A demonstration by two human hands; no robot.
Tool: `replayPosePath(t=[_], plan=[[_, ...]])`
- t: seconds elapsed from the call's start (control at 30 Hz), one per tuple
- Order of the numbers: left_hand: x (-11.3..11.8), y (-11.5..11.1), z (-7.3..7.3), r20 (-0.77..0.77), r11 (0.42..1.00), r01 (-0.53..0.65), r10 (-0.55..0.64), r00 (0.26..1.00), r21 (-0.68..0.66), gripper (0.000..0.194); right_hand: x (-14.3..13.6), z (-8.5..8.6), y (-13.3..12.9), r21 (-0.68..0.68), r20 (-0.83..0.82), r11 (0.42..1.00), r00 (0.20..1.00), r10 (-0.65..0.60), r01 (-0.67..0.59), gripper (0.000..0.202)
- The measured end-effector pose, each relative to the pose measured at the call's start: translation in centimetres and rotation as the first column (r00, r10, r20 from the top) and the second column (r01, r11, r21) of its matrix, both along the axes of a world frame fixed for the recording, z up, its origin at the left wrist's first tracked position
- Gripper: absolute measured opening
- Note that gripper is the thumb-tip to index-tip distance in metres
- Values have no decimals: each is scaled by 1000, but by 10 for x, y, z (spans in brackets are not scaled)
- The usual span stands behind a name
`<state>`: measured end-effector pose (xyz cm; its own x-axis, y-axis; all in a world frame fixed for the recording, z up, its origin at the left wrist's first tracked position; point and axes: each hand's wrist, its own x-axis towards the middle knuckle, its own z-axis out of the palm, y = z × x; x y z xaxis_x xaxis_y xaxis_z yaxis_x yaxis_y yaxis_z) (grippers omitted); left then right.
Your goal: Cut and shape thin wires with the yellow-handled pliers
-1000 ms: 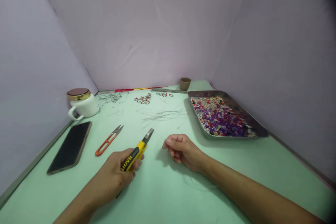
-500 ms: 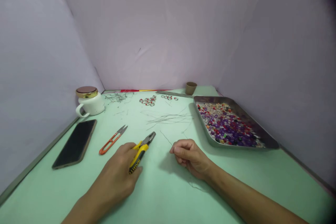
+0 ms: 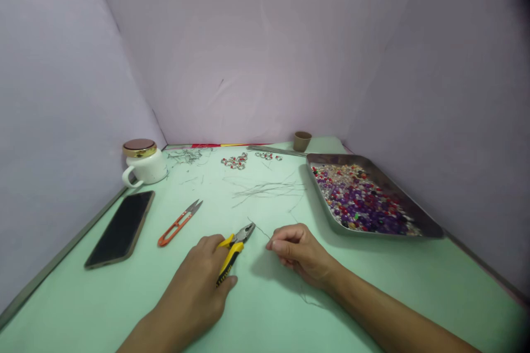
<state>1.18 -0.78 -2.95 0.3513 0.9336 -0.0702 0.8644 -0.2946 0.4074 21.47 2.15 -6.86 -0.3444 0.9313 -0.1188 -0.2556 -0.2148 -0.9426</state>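
My left hand [image 3: 202, 276] is closed around the yellow and black handles of a pair of pliers [image 3: 237, 251]. The pliers' jaws point up and to the right, right at a thin wire [image 3: 261, 231]; whether they grip it I cannot tell. My right hand [image 3: 296, 251] pinches that wire between thumb and fingertips. The wire's short end sticks out left past the jaws, and a longer tail trails below the right hand on the green table. Orange thread snips [image 3: 179, 224] lie to the left of the pliers.
At right stands a metal tray [image 3: 325, 207] of mixed beads. Loose wires [image 3: 265, 190], small beaded rings [image 3: 235, 161], wire scraps [image 3: 188, 155] and a brown cup [image 3: 302, 142] lie further back. A phone [image 3: 120, 230] and a lidded white mug [image 3: 147, 168] are at left.
My left hand has moved right with the pliers, bringing their jaws to the wire near my right hand. The right hand keeps its pinch, almost in the same place.
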Motion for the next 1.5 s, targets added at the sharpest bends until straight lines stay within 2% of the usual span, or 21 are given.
replayPosePath(t=[0.17, 0.23, 0.27, 0.33, 0.4, 0.43, 0.53, 0.7, 0.97, 1.2, 1.37, 1.43, 1.47, 1.5], plan=[[0, -1, -2, 57, 997, 7, -11, 998, 74, 26, -1, 3, -2, 28, 92, 999, 996, 23, -25, 21], [-1, 0, 1, 178, 995, -52, 37, 983, 81, 23, -4, 7, -6, 54, 189, 997, 981, 39, -50, 20], [-1, 1, 3, 272, 995, -96, 84, 959, 30, 21, -6, 8, -8, 63, 234, 996, 971, 47, -63, 20], [-2, 4, 7, 481, 970, -157, 228, 846, -184, 20, -10, 11, -13, 81, 294, 993, 954, 57, -85, 19], [-3, 6, 10, 623, 902, -143, 389, 679, -407, 19, -13, 12, -16, 105, 328, 990, 943, 58, -98, 18], [-3, 6, 11, 662, 871, -123, 446, 602, -475, 19, -14, 12, -18, 121, 345, 987, 937, 56, -104, 18], [-3, 5, 12, 720, 830, -79, 523, 456, -553, 17, -14, 10, -19, 170, 390, 978, 920, 44, -119, 18], [-1, 2, 11, 753, 808, -17, 556, 353, -589, 14, -13, 9, -19, 215, 412, 966, 910, 42, -142, 18], [0, 2, 13, 771, 819, 15, 534, 348, -574, 15, -15, 8, -19, 240, 428, 957, 903, 49, -165, 17], [1, 3, 13, 749, 792, 22, 569, 339, -611, 11, -15, 8, -20, 163, 382, 974, 920, 87, -160, 22], [-3, 6, 11, 775, 830, -83, 547, 315, -552, 12, -13, 9, -19, 117, 330, 971, 930, 160, -209, 28], [-6, 9, 11, 778, 851, -137, 520, 352, -506, 15, -13, 9, -18, 72, 319, 981, 936, 149, -181, 29], [-8, 10, 11, 763, 859, -171, 508, 400, -482, 19, -13, 9, -17, 52, 304, 988, 945, 122, -145, 30], [-8, 11, 11, 733, 874, -211, 482, 480, -437, 24, -13, 9, -16, 33, 281, 994, 956, 87, -100, 30]])
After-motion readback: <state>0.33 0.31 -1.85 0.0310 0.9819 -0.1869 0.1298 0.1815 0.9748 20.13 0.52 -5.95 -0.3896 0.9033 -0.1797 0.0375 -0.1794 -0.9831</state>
